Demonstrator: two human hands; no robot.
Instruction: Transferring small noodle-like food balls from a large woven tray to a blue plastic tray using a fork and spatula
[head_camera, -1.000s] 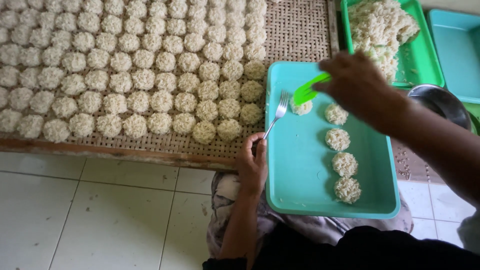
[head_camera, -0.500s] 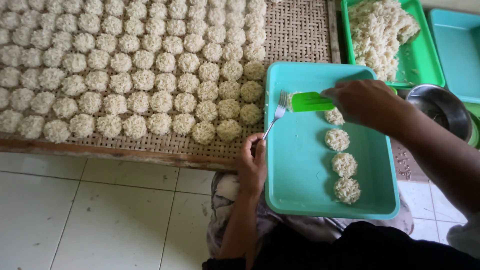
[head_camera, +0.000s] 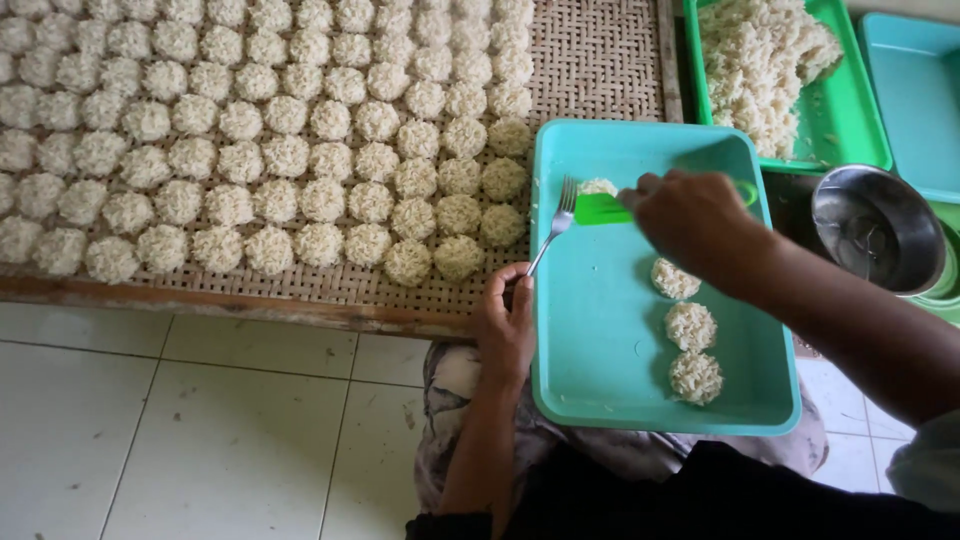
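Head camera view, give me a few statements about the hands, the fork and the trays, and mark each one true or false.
1. The left hand holds a fork. True.
2. The right hand holds a red scoop. False: it holds a green mould.
3. The teal tray carries round noodle patties. True.
4. The woven mat is bare. False: rows of noodle rounds cover it.
5. The metal bowl sits left of the mat. False: it sits right of the teal tray.

Your left hand (head_camera: 507, 325): fingers curled in a closed grip, forearm rising from below. Your right hand (head_camera: 700, 222): fingers closed, knuckles up, forearm entering from the right.
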